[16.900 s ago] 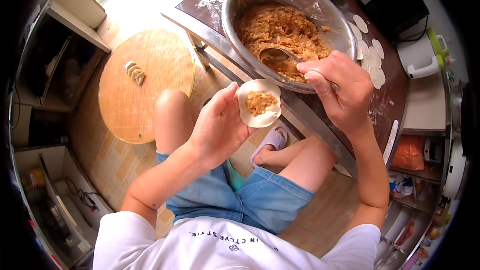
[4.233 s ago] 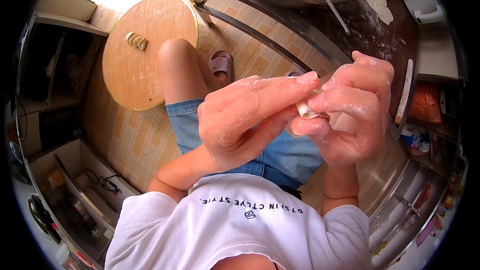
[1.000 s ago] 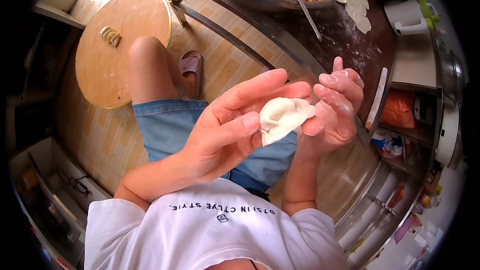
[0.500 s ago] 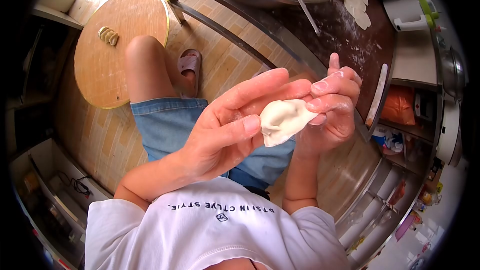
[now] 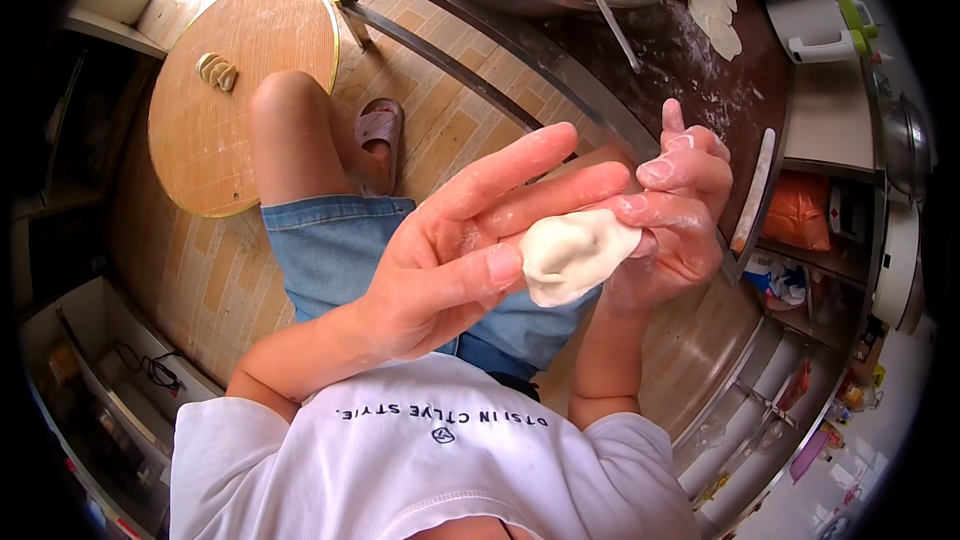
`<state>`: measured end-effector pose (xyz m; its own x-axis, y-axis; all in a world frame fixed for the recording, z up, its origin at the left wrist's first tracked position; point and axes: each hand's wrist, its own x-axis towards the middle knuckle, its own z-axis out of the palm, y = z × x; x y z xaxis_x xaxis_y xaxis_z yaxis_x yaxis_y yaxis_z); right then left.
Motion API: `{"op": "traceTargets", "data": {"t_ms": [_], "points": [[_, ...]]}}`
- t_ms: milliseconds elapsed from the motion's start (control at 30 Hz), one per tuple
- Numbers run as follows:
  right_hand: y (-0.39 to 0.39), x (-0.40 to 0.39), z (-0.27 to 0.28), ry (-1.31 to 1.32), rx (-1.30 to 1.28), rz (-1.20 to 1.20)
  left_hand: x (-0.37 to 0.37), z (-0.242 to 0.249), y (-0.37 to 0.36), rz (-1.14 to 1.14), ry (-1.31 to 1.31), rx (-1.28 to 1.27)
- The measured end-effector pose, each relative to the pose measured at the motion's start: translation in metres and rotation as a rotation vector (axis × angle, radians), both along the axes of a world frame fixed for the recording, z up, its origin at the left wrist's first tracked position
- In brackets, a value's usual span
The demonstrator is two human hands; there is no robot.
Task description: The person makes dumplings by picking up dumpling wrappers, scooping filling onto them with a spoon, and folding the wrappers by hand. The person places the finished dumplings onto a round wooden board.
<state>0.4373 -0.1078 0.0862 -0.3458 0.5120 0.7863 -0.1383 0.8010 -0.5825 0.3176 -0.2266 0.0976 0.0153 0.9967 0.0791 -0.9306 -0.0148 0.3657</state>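
Note:
Between my two hands is a dumpling (image 5: 580, 255), a pale dough pocket folded over, with a dimpled front and a thin edge. My left hand (image 5: 450, 250) pinches its left end between the thumb and the fingers behind it, the upper fingers stretched out. At the right end, the thumb and index finger of my right hand (image 5: 685, 200) are closed on the dough edge, with one finger raised. Flour coats my fingertips. The dumpling is held up in front of my lap, and its back is hidden.
A metal bowl (image 5: 540, 0) of orange-brown filling with a spoon (image 5: 600, 5) stands on the floury dark table (image 5: 680, 90). Round dough wrappers (image 5: 712, 12) lie to its right. On the left, a round wooden board (image 5: 245, 40) carries several dumplings (image 5: 216, 72).
My right hand has shifted slightly right and its fingers have changed position on the dumpling's edge. The dumpling sits a little lower, and my left fingers are spread further apart.

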Motion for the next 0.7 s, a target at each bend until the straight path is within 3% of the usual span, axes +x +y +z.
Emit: {"op": "traceTargets", "data": {"t_ms": [167, 267, 333, 500, 700], "points": [[-0.003, 0.002, -0.011, 0.019, -0.059, -0.017, 0.002, 0.002, 0.0, 0.007, -0.034, -0.06], [-0.016, -0.016, 0.0, 0.102, -0.296, -0.04, 0.002, -0.002, 0.002, 0.026, -0.068, -0.109], [-0.018, -0.019, 0.002, 0.092, -0.326, -0.038, -0.001, -0.001, 0.002, 0.013, -0.021, -0.111], [0.012, 0.001, 0.002, -0.07, 0.11, 0.119, -0.009, 0.011, -0.001, -0.06, 0.107, -0.172], [0.004, 0.0, 0.005, -0.104, -0.033, 0.06, -0.018, 0.009, -0.002, -0.11, 0.239, -0.213]]}}
